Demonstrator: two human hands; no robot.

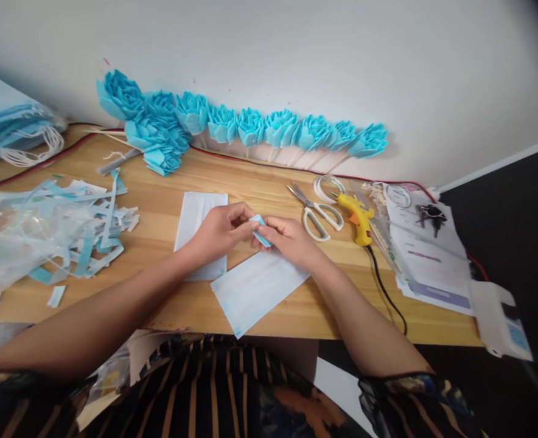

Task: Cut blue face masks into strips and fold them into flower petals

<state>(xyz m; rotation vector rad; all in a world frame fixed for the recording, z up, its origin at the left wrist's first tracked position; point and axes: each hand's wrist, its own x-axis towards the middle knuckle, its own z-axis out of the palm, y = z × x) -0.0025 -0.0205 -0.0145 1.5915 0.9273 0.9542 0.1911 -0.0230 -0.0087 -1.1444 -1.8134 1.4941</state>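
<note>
Between the fingertips of both hands is a small folded piece of light blue mask fabric (260, 231). My left hand (221, 231) pinches its left side, thumb on top. My right hand (289, 237) grips the other side, with the thumb pressed on it. Under my left hand lies a flat pale mask sheet (200, 210), partly covered by the hand and wrist. A second pale blue sheet (255, 295) lies at a slant below my right hand, its near corner at the table's front edge.
Blue fabric flowers (251, 126) on sticks lean along the wall. Scissors (317, 213), tape rolls (329, 188) and a yellow glue gun (358, 219) with a black cord lie right. Cut strips and clear plastic (36, 231) heap left. Keys (431, 216) rest on papers (426, 255).
</note>
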